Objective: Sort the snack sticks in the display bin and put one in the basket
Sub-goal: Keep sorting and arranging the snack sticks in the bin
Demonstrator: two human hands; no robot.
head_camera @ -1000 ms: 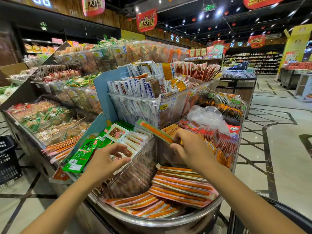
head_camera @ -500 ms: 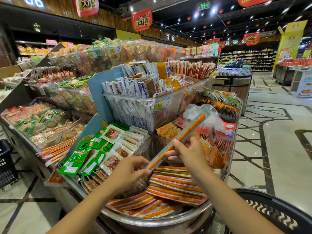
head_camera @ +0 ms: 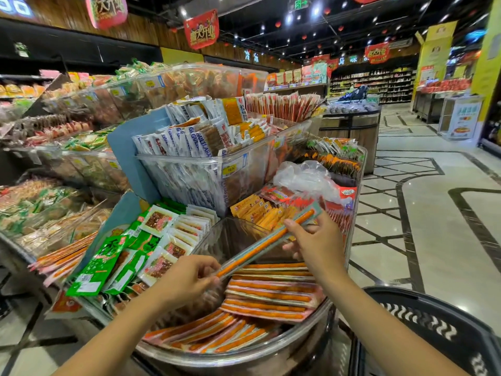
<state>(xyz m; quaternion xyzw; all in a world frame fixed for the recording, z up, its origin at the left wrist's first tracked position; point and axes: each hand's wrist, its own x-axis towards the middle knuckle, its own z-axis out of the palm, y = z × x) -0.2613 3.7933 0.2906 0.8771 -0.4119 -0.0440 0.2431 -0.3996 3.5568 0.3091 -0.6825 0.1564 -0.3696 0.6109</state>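
A long orange snack stick (head_camera: 260,246) in a clear wrapper with pale green edges slants over the display bin (head_camera: 298,340). My left hand (head_camera: 187,280) pinches its lower end and my right hand (head_camera: 315,242) pinches it near its upper end. Below lie several orange snack sticks (head_camera: 268,297) stacked flat in the round, clear-walled bin with a metal rim. The black plastic basket (head_camera: 433,329) sits at the bottom right, just right of my right forearm.
Green and white snack packets (head_camera: 141,248) fill the compartment to the left. A clear tub of white packets (head_camera: 195,161) stands behind the bin. Small orange packets (head_camera: 257,213) and a crumpled clear bag (head_camera: 303,177) lie at the back right. Polished aisle floor (head_camera: 433,213) spreads to the right.
My left hand came across from the green packets and took the stick's lower end. The stick swung from pointing up-left to slanting up-right, then dropped lower over the bin.
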